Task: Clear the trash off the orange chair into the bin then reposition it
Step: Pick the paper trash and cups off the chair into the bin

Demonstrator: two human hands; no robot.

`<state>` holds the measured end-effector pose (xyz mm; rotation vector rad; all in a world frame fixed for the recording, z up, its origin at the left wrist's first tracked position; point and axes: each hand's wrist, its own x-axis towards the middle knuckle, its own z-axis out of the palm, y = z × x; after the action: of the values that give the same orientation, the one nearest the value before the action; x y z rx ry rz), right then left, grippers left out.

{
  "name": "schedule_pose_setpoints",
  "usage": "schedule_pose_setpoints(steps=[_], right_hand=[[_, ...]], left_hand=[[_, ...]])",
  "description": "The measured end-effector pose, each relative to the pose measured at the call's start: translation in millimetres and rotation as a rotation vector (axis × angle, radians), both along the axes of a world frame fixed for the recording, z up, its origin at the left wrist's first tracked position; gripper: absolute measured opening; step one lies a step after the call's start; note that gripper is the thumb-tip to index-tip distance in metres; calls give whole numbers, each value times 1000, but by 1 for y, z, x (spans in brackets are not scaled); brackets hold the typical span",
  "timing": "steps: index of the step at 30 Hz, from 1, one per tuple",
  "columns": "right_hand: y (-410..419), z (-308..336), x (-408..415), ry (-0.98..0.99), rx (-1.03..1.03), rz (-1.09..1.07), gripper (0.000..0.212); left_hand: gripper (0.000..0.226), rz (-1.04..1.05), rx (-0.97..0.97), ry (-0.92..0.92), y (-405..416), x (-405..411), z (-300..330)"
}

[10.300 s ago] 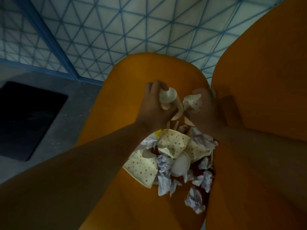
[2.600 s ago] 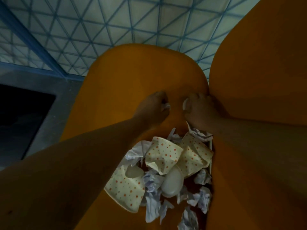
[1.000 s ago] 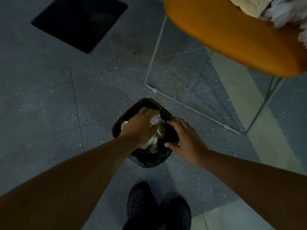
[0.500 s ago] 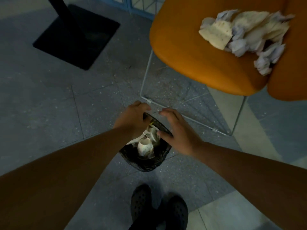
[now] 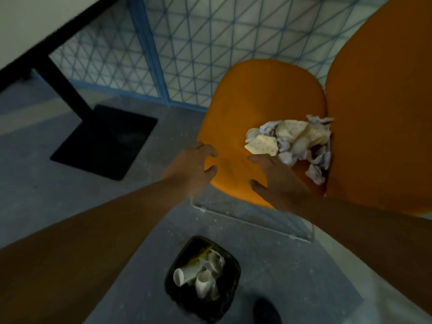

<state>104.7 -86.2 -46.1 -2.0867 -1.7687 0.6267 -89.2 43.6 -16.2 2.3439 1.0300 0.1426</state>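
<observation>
The orange chair (image 5: 264, 97) stands at the upper right, its backrest rising along the right edge. A pile of trash (image 5: 297, 142), crumpled paper and dotted paper cups, lies on the seat against the backrest. My left hand (image 5: 192, 166) hovers at the seat's left front edge, fingers spread and holding nothing. My right hand (image 5: 275, 177) reaches over the seat's front, fingers straight, its fingertips just short of the pile. The small black bin (image 5: 202, 277) sits on the floor below the hands, with paper cups and crumpled paper inside.
A black table post with a flat square base (image 5: 105, 141) stands on the grey floor at the left. A blue-framed mesh panel (image 5: 187, 43) runs behind the chair. The chair's thin wire legs (image 5: 252, 220) sit between seat and bin. My dark shoe (image 5: 266, 309) is beside the bin.
Both hands left the bin empty, having dropped their trash in it, and rose to the chair seat. The view swung up from the floor to the chair.
</observation>
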Motion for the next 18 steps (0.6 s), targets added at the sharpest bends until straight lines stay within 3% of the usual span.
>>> schedule_pose_setpoints(steps=[8, 14, 18], right_hand=[[53, -15, 129, -102, 133, -151, 49], [85, -43, 214, -75, -3, -257, 66], [103, -60, 243, -15, -154, -258, 85]], left_hand=[[38, 16, 101, -136, 44, 117, -31], [48, 0, -56, -148, 70, 216, -66], [53, -23, -88, -17, 87, 261, -87]])
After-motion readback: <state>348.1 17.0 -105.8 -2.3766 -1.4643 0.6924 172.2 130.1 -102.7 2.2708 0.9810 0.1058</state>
